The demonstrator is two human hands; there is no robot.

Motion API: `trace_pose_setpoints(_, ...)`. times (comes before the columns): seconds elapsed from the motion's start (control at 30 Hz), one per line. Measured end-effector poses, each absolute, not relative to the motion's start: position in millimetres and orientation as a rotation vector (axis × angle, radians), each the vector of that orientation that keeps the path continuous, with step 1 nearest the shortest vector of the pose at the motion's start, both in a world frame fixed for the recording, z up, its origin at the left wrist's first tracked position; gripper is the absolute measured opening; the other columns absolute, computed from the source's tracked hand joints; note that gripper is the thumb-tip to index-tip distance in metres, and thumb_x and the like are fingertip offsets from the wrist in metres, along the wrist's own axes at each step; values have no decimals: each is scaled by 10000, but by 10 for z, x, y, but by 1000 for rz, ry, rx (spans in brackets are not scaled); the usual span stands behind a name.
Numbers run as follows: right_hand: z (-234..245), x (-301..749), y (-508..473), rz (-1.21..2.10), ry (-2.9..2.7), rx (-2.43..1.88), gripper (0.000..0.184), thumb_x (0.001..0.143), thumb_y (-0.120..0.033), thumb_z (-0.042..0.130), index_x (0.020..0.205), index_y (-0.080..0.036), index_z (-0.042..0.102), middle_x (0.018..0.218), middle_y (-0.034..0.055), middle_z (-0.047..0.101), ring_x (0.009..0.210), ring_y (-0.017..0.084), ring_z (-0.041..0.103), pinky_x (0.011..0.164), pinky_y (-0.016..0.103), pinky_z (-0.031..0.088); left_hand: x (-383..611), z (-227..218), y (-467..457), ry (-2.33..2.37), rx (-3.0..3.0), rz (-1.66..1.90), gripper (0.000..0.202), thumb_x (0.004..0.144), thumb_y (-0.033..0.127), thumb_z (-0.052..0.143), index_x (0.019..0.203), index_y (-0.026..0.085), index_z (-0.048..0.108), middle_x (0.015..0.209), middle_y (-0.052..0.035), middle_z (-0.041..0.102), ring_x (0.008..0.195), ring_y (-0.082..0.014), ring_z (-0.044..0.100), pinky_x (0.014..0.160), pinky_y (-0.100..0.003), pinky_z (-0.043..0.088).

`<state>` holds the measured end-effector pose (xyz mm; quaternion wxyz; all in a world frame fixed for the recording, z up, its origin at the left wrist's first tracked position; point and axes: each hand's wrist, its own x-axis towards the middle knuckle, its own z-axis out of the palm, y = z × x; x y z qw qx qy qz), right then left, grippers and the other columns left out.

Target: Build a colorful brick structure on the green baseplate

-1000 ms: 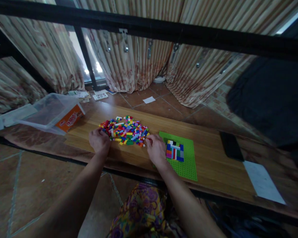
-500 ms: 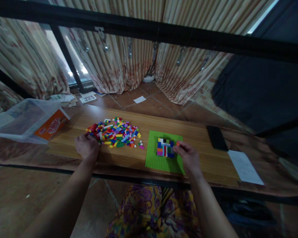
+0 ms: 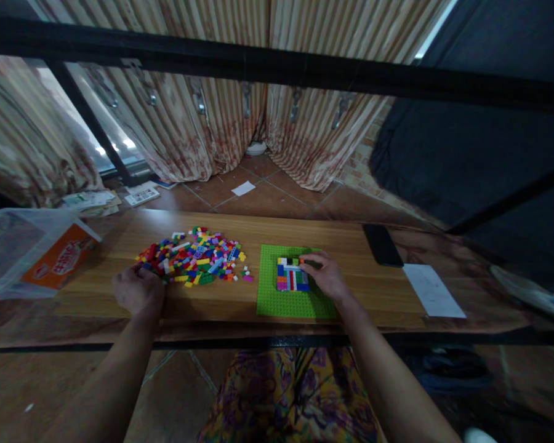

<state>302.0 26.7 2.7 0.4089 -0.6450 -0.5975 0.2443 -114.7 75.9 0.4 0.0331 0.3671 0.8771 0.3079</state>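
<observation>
A bright green baseplate (image 3: pixel 268 304) lies on the wooden board, bearing a small, roughly square block of multicoloured bricks (image 3: pixel 292 277). At that block's far right corner my right hand (image 3: pixel 329 275) pinches a small orange brick (image 3: pixel 301 261); whether it is pressed down, I cannot tell. My left hand (image 3: pixel 139 290) rests at the near left edge of a heap of loose toy bricks (image 3: pixel 203 258). Its fingers are curled in by the bricks, and whatever is between them is hidden. A few stray bricks (image 3: pixel 247 275) lie between heap and baseplate.
A clear plastic bin (image 3: pixel 9 246) with an orange label stands at the far left. To the right lie a black phone (image 3: pixel 383 245) and a white sheet of paper (image 3: pixel 434 289). A dark metal bar (image 3: pixel 277 64) crosses beyond the board, before striped curtains (image 3: pixel 198 129).
My right hand has brought the orange brick from beside the block's right edge onto its far right corner. My left hand stays by the heap. The whole view has shifted somewhat.
</observation>
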Motion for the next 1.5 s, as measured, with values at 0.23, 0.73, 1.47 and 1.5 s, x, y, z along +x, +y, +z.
trace_pose_setpoints(0.23,-12,3046,344,708,-1535,-1597,218,746,-368,712,917,-242,763,1008,48,676,959,196,619,913,376,456,-1150,-3,754,2697,1156,957,421,857,244,418,1165,102,668,1165,-198,588,1079,-338,564,967,-491,435)
trace_pose_setpoints(0.73,57,3100,460,875,-1572,-1660,223,677,-361,738,851,-224,767,868,30,755,795,199,668,767,341,493,-1168,-68,753,2708,1189,970,392,875,269,420,1136,111,666,1138,-180,587,1054,-304,566,942,-456,446)
trace_pose_setpoints(1.47,430,2113,116,459,-1715,-1439,168,875,-291,585,888,-229,741,901,47,707,892,207,622,844,351,468,-1139,-51,728,2673,1209,1025,351,879,235,422,1099,130,674,1105,-161,597,1062,-269,558,957,-402,425)
trace_pose_setpoints(1.5,421,1966,109,477,-1786,-1408,154,875,-265,589,891,-233,739,898,44,702,902,207,615,847,348,465,-1142,-58,729,2674,1209,1030,352,878,235,423,1101,129,674,1105,-159,599,1064,-269,558,958,-400,424)
